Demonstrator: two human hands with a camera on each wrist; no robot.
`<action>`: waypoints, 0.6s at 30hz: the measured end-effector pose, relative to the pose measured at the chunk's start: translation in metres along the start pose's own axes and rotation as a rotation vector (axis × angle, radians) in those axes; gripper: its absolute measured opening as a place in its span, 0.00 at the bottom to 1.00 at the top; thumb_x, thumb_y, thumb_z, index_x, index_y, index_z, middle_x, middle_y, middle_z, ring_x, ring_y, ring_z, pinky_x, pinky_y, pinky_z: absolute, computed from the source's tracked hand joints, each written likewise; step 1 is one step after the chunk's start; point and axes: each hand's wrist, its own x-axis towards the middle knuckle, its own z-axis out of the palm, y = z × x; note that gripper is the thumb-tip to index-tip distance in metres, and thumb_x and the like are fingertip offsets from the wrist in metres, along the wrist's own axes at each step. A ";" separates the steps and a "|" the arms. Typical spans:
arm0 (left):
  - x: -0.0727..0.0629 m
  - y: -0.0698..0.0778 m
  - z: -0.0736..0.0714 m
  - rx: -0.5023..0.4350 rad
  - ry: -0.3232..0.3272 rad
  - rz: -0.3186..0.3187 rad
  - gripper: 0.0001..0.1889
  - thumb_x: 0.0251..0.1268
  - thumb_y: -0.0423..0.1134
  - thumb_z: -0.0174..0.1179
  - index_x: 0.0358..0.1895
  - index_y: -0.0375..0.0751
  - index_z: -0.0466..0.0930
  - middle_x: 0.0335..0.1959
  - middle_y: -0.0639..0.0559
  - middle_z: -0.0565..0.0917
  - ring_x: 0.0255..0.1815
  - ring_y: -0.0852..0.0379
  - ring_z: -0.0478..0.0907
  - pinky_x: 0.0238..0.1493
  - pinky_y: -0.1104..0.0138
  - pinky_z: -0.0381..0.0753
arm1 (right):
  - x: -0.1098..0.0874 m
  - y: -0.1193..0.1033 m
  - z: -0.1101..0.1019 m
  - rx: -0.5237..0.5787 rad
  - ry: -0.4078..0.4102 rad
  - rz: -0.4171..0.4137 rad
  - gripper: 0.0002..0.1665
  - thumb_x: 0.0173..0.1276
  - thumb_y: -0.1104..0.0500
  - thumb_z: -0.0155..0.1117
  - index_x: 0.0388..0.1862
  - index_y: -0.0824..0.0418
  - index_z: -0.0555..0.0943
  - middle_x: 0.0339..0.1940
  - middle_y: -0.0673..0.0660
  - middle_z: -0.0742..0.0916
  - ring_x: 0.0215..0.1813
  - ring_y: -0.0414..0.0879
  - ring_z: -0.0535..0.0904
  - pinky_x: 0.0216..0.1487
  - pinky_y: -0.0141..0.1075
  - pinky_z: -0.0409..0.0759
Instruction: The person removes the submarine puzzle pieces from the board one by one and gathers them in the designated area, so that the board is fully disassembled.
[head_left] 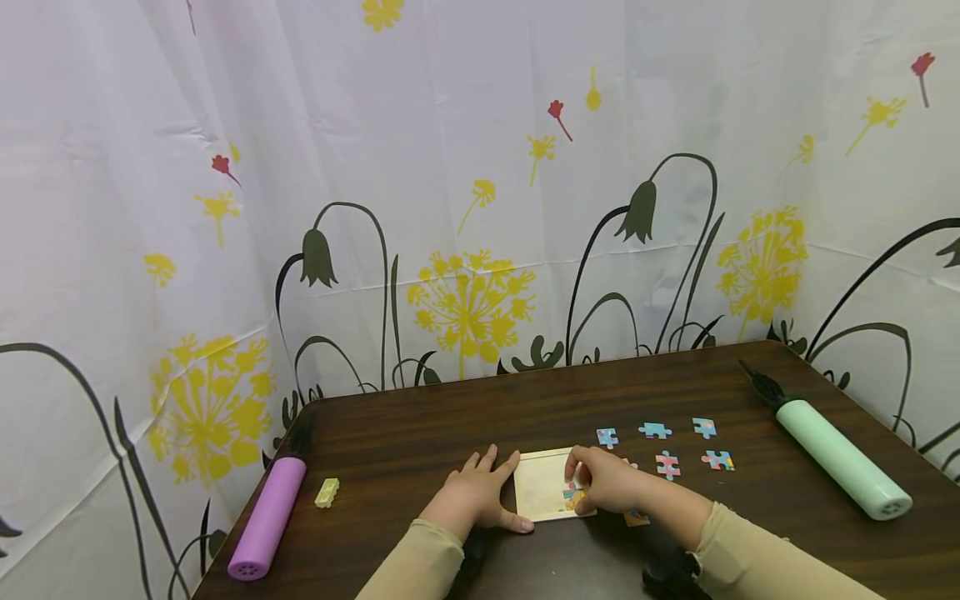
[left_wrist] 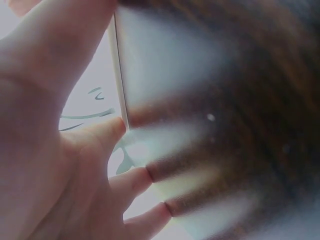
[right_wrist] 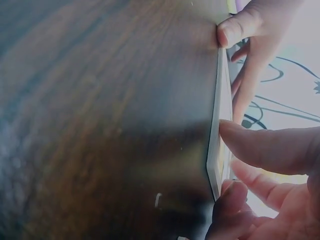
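A pale wooden puzzle tray [head_left: 538, 487] lies flat on the dark table in the head view. My left hand [head_left: 474, 496] spreads its fingers along the tray's left side, with the thumb at its near left corner. In the left wrist view the fingertips [left_wrist: 137, 180] touch the table. My right hand [head_left: 611, 482] bends over the tray's near right corner. Its thumb and forefinger are curled round colourful puzzle pieces [head_left: 573, 493] lying there; the hand partly hides them. In the right wrist view the thumb [right_wrist: 265, 145] touches the tray's edge.
Several loose puzzle pieces [head_left: 667, 464] lie right of the tray, and another [head_left: 636, 518] sits beside the right wrist. A mint-green pump [head_left: 843, 458] is at far right, a purple pump [head_left: 270, 517] at far left. Near that is a small yellow block [head_left: 327, 492].
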 end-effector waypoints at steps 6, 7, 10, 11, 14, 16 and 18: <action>0.000 0.000 0.001 -0.002 -0.002 0.000 0.56 0.44 0.67 0.73 0.78 0.52 0.59 0.76 0.38 0.57 0.74 0.33 0.54 0.64 0.38 0.61 | -0.002 -0.001 -0.001 -0.008 0.002 0.008 0.23 0.45 0.70 0.81 0.36 0.60 0.77 0.30 0.54 0.76 0.33 0.48 0.71 0.33 0.41 0.70; 0.000 0.001 0.001 -0.002 -0.002 0.001 0.56 0.44 0.67 0.73 0.77 0.51 0.59 0.76 0.38 0.57 0.74 0.33 0.54 0.64 0.38 0.61 | -0.002 -0.001 -0.001 -0.009 0.001 0.008 0.23 0.45 0.70 0.81 0.35 0.60 0.77 0.29 0.54 0.76 0.33 0.48 0.71 0.33 0.41 0.70; 0.000 0.001 0.000 -0.001 -0.002 -0.001 0.55 0.44 0.66 0.73 0.77 0.51 0.59 0.76 0.38 0.57 0.74 0.33 0.54 0.64 0.38 0.61 | -0.002 -0.002 -0.001 0.003 -0.004 0.003 0.24 0.45 0.70 0.81 0.36 0.60 0.76 0.30 0.55 0.76 0.33 0.48 0.71 0.32 0.41 0.70; 0.000 0.001 -0.001 0.001 -0.001 -0.001 0.55 0.44 0.66 0.73 0.77 0.51 0.59 0.76 0.38 0.57 0.74 0.33 0.54 0.64 0.38 0.61 | -0.002 -0.002 -0.001 0.009 -0.008 -0.002 0.24 0.45 0.71 0.81 0.37 0.60 0.75 0.30 0.55 0.76 0.32 0.48 0.71 0.32 0.42 0.69; 0.000 0.001 -0.001 0.004 0.000 -0.004 0.55 0.43 0.66 0.73 0.77 0.52 0.60 0.76 0.38 0.58 0.74 0.33 0.54 0.64 0.38 0.61 | -0.002 -0.002 -0.002 0.030 -0.014 -0.012 0.26 0.45 0.72 0.80 0.38 0.60 0.74 0.30 0.56 0.76 0.31 0.48 0.71 0.31 0.42 0.69; 0.000 0.001 -0.001 0.005 0.001 -0.005 0.56 0.43 0.66 0.73 0.77 0.52 0.60 0.76 0.38 0.57 0.74 0.33 0.54 0.64 0.38 0.61 | -0.001 -0.001 -0.001 0.049 -0.017 -0.018 0.26 0.46 0.72 0.80 0.38 0.60 0.73 0.29 0.56 0.76 0.30 0.48 0.71 0.29 0.41 0.68; 0.001 0.000 0.000 0.008 0.001 -0.006 0.56 0.43 0.67 0.73 0.77 0.52 0.59 0.76 0.38 0.57 0.74 0.33 0.54 0.64 0.38 0.61 | -0.001 -0.001 -0.001 0.061 -0.017 -0.016 0.25 0.48 0.72 0.78 0.38 0.59 0.73 0.27 0.55 0.76 0.29 0.47 0.71 0.28 0.39 0.67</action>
